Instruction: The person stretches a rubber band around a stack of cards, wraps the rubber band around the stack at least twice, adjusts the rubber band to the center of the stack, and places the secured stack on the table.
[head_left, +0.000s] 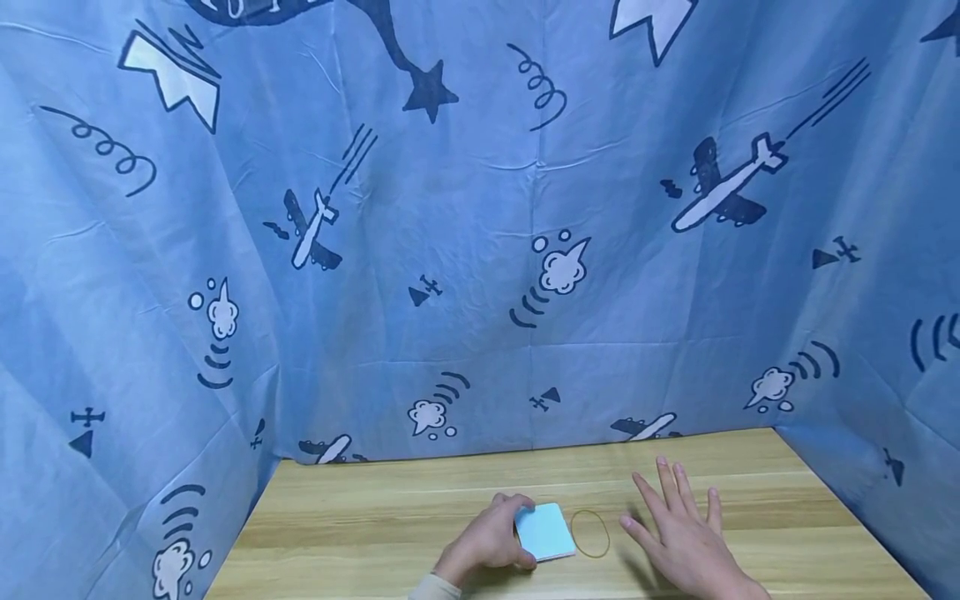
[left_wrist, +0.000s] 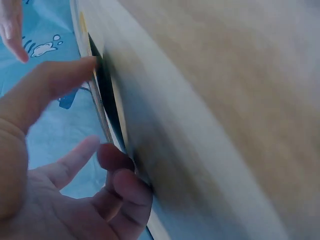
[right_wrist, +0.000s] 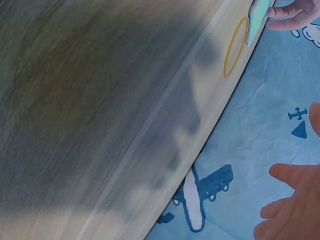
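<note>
Head view: left hand (head_left: 493, 533) grips blue pad (head_left: 545, 533), right hand (head_left: 686, 537) splayed, with cropped curtain lettering (head_left: 236, 7) above.

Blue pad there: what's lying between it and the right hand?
In the head view, a thin yellow loop lies on the wooden table between the blue pad and the right hand, nearer the pad.

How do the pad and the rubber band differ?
The pad is light blue-green; the rubber band is yellow.
The pad is solid and square; the rubber band is a thin, open oval loop.
The left hand grips the pad; no hand touches the rubber band.
Shared: the two are side by side.
</note>
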